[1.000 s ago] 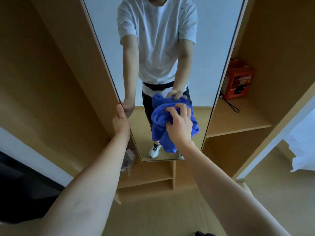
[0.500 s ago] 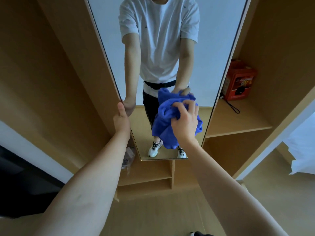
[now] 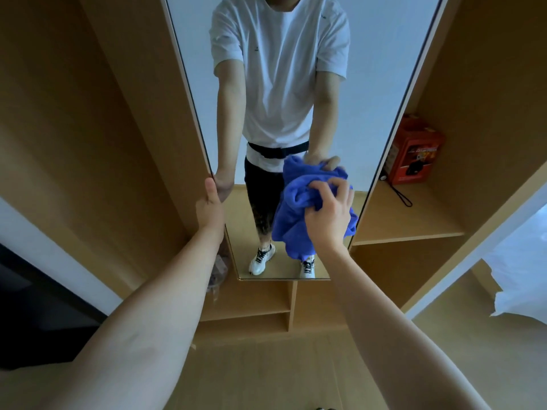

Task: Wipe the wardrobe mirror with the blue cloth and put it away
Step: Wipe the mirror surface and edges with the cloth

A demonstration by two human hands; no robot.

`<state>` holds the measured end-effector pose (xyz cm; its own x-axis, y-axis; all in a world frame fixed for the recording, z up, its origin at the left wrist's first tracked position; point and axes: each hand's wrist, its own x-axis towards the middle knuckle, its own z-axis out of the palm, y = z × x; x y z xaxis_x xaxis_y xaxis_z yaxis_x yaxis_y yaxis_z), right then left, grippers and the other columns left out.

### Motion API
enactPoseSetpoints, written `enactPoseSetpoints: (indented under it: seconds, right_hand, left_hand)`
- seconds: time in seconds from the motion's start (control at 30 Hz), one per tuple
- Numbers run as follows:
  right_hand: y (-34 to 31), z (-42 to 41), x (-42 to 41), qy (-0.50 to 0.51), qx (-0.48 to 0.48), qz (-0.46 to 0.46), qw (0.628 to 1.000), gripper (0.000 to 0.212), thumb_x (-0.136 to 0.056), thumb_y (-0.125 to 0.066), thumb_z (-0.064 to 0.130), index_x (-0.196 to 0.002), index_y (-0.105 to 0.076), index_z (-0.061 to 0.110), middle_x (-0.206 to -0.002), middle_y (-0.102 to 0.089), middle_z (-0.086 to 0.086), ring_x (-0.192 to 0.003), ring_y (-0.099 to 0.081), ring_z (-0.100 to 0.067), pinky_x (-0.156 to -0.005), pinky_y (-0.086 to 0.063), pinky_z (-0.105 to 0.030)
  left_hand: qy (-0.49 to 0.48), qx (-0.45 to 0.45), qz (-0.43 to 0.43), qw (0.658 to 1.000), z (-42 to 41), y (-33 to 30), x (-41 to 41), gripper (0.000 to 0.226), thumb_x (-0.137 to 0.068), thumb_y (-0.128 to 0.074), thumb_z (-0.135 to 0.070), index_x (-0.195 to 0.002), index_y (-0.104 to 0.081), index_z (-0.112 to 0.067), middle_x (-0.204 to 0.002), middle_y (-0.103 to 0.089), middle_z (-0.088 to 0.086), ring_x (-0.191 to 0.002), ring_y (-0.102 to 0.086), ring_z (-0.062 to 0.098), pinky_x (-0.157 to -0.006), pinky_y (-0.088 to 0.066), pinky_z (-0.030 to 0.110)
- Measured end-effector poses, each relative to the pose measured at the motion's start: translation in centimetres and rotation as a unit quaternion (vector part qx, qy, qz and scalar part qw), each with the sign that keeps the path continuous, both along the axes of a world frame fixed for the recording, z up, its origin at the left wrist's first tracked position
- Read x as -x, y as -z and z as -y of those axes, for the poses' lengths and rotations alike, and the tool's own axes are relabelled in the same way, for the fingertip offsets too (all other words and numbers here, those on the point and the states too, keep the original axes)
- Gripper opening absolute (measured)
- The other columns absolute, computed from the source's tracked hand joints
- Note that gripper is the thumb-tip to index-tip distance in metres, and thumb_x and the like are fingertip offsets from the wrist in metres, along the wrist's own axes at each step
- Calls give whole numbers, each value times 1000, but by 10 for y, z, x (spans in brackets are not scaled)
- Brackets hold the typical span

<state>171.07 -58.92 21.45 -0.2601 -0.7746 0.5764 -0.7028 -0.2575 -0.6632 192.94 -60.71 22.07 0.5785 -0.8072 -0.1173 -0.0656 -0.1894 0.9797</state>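
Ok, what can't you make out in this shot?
- Head view: the mirror top is cut off by the frame edge.
- The glass under the cloth is hidden by the cloth and right hand.
- The left hand fingers are hidden behind the mirror's edge.
- Red box print is too small to read.

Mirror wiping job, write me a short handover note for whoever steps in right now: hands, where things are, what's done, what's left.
Left hand: grips the left edge of the mirror, steadying it.
Right hand: holds the bunched blue cloth against the lower right part of the glass.
Done: wiping is under way low on the mirror; how much of the glass is already clean cannot be told.
Left: finish wiping the rest of the mirror, then put the cloth away. The shelf with the red box is just to the right.
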Motion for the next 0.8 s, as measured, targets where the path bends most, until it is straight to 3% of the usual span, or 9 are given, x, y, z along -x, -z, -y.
enactPoseSetpoints:
  seconds: [0.17, 0.23, 0.33, 0.4, 0.53, 0.7, 0.8]
  right_hand:
    - [40, -12, 0, -32, -115, -2, 993, 43, -76, -56, -4, -104, -66, 27, -114, -44, 7, -115, -42, -22, -59, -42, -31]
    - [26, -12, -3, -22, -88, 34, 995, 42, -76, -56, -4, -104, -67, 26, -114, -45, 7, -113, -42, -20, -62, -43, -27]
    - [-9, -6, -5, -3, -1, 92, 996, 41, -75, -57, -5, -105, -67, 22, -116, -47, 4, -112, -42, -18, -68, -35, -10]
    - [-19, 0, -2, 3, 17, 97, 995, 42, -76, -59, -5, -107, -67, 22, -116, -46, 3, -113, -42, -18, -68, -34, -8]
    - [9, -2, 4, 6, -58, 3, 998, 40, -76, -59, -3, -104, -64, 26, -119, -45, 4, -119, -40, -22, -57, -45, -30]
    - [23, -11, 3, -5, -146, -2, 989, 38, -76, -54, -1, -98, -59, 30, -114, -43, 10, -112, -41, -21, -59, -44, -32]
    - [3, -13, 2, 13, -93, 53, 994, 39, -75, -55, 0, -103, -62, 27, -115, -45, 10, -112, -42, -18, -67, -47, -32]
  left_hand:
    - [-7, -23, -6, 1000, -1, -3, 1, 64, -93, -26, -72, -107, -53, -15, -102, -59, 6, -94, -57, 25, -85, -47, 37]
    - [-3, -8, 1, 1000, 0, -1, 0, 59, -94, -26, -70, -104, -53, -17, -102, -60, 6, -94, -57, 24, -84, -45, 34]
    - [4, 11, 2, 1000, 0, 0, 1, 55, -96, -27, -67, -89, -54, -20, -88, -60, 3, -90, -58, 22, -81, -43, 31]
    - [0, 9, 3, 1000, 0, -1, 1, 52, -96, -27, -66, -80, -52, -23, -82, -57, -2, -86, -55, 21, -79, -42, 31]
    - [-3, -2, -16, 1000, -1, -3, 2, 72, -94, -27, -69, -123, -57, -10, -105, -59, 5, -94, -54, 22, -80, -40, 32]
    - [-9, -54, -1, 998, -5, -11, 4, 76, -94, -24, -70, -115, -57, -5, -100, -59, 11, -87, -54, 28, -74, -41, 35]
    - [7, -49, 10, 999, -6, -8, 1, 78, -94, -24, -70, -121, -55, -4, -101, -60, 11, -91, -52, 27, -80, -43, 35]
